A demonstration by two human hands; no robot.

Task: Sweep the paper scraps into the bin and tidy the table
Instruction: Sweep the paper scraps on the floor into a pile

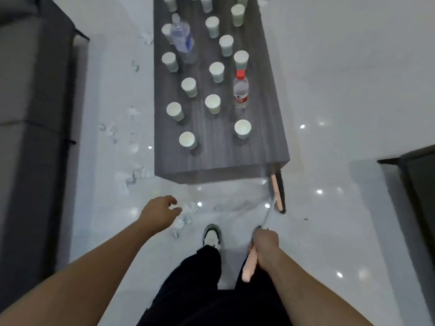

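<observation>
From the head camera, a person stands on a glossy white floor [329, 90] at the near end of a long grey wood-grain desk [211, 158]. The right hand [266, 245] is closed around the pink handle of a broom [251, 264], fingers wrapped tight; its thin shaft runs forward to the broom head [277, 194], which rests on the floor just beside the desk's near right corner. The left hand [160, 210] hangs out in front, empty, fingers loosely spread and slightly curled, above some paper scraps [184, 217] lying on the floor. More scraps are strewn along the floor between the desk and a grey sofa [35, 114] on the left. On the desk stand many white paper cups [213, 103], a small bottle with a red cap [240, 90] and a larger clear bottle [182, 41]. One sneaker [211, 236] shows below the left hand.
</observation>
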